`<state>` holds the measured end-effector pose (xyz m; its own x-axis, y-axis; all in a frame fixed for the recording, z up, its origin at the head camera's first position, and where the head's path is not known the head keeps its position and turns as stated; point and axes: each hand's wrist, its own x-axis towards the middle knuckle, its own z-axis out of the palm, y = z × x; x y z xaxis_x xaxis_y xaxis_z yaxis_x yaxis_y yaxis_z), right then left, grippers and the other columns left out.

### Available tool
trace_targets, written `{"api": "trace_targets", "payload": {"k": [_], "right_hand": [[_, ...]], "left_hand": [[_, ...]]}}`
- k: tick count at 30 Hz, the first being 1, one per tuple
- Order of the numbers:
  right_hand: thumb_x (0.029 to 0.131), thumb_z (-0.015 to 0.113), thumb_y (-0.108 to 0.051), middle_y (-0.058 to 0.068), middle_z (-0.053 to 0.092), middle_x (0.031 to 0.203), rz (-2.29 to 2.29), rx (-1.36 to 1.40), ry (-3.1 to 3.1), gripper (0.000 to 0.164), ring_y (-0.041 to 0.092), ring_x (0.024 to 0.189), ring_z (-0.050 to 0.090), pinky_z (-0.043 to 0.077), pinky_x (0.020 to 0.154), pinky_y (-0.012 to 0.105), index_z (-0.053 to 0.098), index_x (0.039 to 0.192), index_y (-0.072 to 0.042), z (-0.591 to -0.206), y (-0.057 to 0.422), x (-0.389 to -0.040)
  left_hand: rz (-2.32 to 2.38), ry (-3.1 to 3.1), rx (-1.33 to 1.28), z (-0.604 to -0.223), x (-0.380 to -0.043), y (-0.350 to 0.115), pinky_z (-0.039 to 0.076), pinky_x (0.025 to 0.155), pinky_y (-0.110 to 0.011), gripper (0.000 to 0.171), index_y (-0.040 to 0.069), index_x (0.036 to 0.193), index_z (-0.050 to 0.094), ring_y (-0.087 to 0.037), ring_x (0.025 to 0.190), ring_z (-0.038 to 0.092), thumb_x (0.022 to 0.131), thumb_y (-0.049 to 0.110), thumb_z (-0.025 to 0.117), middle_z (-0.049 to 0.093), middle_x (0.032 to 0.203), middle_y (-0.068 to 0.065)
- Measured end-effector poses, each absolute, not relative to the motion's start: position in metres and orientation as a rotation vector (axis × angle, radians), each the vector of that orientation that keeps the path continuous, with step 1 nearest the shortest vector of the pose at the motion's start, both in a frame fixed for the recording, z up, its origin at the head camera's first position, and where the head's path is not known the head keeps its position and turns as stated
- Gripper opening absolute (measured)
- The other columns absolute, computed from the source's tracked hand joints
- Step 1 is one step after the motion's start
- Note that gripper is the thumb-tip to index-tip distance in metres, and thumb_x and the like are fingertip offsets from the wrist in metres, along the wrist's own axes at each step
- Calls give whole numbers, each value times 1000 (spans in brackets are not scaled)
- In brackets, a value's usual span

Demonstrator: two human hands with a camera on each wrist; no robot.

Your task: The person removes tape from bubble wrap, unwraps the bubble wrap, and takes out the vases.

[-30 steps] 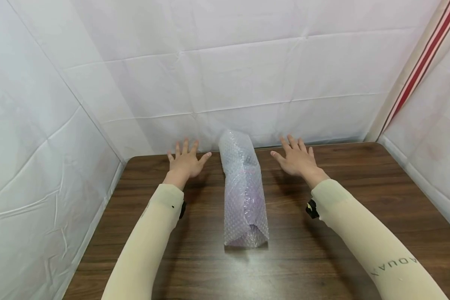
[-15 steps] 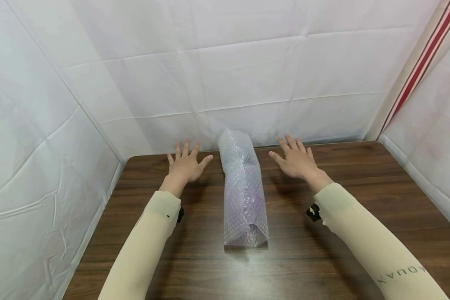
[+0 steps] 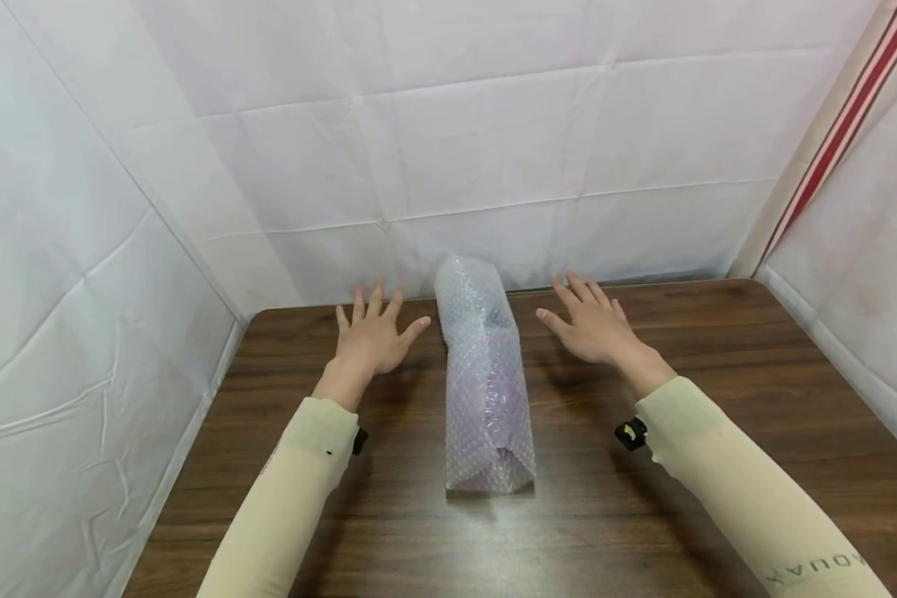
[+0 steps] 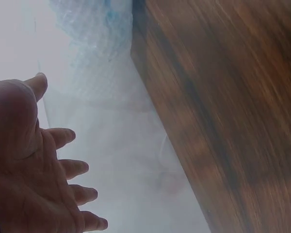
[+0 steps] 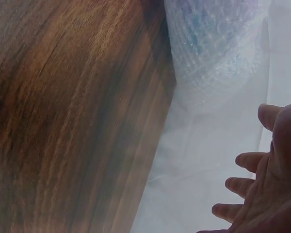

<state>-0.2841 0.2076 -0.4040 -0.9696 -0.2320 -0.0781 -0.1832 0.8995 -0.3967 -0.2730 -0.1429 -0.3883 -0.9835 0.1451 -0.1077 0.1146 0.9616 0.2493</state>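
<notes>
A long bundle in bubble wrap (image 3: 484, 374), tinted purple at its near half, lies lengthwise on the brown wooden table (image 3: 433, 540). Its far end reaches the table's back edge. To its left my left hand (image 3: 370, 339) hovers with fingers spread and palm down, thumb pointing toward the bundle. On the other side my right hand (image 3: 594, 325) is held the same way, apart from the wrap. Both wrist views show bare palms with nothing in them; part of the bubble wrap (image 4: 94, 29) appears beyond the left thumb, and the wrapped end (image 5: 213, 43) shows beyond the right one.
White cloth (image 3: 486, 149) hangs right behind the table's back edge. More white sheeting (image 3: 67, 332) closes off the left side, and a red-striped band (image 3: 840, 137) runs down the right rear corner. Dark wrist cameras (image 3: 631, 433) sit under the sleeve cuffs.
Both hands have drawn back slightly toward me; the left thumb is a little nearer the bundle. The bundle stays where it was.
</notes>
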Motion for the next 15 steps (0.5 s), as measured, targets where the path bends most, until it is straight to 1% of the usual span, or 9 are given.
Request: {"api": "trace_targets", "payload": {"k": [9,15], "right_hand": [[106,31,-67,9,-7,176,-626,-362,2925,80,44,160,-8,0,121,76,3,168,-25,-404,207,-272],[106,32,-66,9,-6,176,-621,-383,2932,80,45,160,-6,3,121,76,4,168,-24,-400,208,-267]], "left_hand": [[374,2986,220,-389,-257,-145,-5,124,-72,82,34,167,0,-39,160,-15,102,76,24,-12,175,-7],[378,2994,244,-389,-248,-143,-3,124,-71,82,33,168,2,-39,161,-14,102,76,23,-5,176,-9]]}}
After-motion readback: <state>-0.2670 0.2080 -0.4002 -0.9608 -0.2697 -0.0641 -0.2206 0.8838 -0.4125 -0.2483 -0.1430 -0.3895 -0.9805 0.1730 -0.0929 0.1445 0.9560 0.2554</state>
